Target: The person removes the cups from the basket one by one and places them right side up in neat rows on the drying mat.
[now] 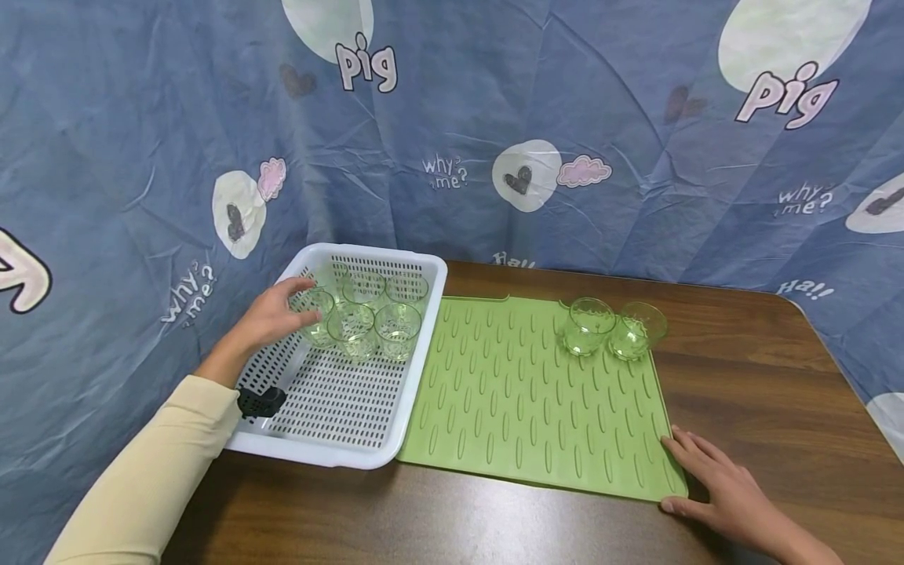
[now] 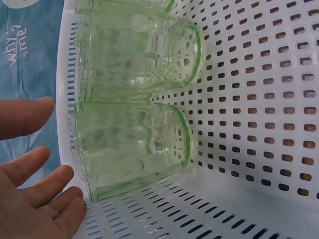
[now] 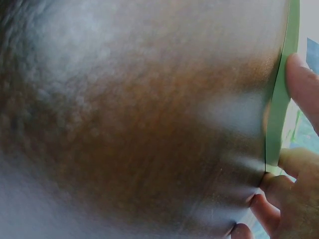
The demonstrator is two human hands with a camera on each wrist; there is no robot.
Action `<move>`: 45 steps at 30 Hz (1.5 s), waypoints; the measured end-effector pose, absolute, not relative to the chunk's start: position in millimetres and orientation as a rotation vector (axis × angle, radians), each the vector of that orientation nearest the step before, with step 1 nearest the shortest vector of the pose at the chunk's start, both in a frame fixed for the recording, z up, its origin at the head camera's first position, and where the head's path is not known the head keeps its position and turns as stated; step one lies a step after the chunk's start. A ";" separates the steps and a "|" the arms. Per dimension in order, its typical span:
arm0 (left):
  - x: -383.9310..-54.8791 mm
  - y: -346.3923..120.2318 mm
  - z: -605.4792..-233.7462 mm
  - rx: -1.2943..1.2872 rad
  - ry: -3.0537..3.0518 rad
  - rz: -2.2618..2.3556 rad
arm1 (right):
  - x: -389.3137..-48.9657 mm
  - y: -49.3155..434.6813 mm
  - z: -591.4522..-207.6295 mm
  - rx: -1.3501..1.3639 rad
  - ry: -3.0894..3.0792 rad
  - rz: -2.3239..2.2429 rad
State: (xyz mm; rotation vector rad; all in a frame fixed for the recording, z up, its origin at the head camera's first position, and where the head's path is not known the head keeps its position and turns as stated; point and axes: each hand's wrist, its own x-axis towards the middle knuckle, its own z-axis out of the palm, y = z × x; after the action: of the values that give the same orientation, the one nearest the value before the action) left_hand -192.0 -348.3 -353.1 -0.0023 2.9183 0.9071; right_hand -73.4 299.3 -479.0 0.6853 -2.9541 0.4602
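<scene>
Head view: saw left hand (image 1: 275, 315) spread beside green glass tumblers (image 1: 351, 329), partly hiding one; could not tell contact; saw right hand (image 1: 726, 486) spread, touching draining mat (image 1: 526, 404).

You have a brown wood-grain tabletop (image 1: 749, 337) before you, its far right corner rounded, with light shining off the wood in front of the mat (image 1: 523, 408). That mat, green and ridged, lies flat across the middle. Just beside its left edge, a white plastic basket (image 1: 318, 457) with slotted sides stands on your tabletop.
</scene>
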 end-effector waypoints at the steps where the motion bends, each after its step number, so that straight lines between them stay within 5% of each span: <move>1: -192.2 -348.3 -353.6 -0.005 2.920 0.905 | -73.2 299.1 -478.9 0.685 -2.953 0.459; 28: -196.2 -341.9 -369.4 0.074 3.070 0.556 | -73.1 297.3 -476.9 0.727 -2.891 0.474; 45: -200.9 -339.6 -384.3 0.032 2.831 0.911 | -75.2 299.3 -478.2 0.708 -2.929 0.472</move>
State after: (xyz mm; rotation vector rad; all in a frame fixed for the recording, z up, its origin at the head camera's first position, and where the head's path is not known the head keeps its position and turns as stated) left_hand -200.9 -339.6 -384.3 0.0324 2.8307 0.9105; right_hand -75.2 299.3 -478.2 0.7084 -2.9291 0.4723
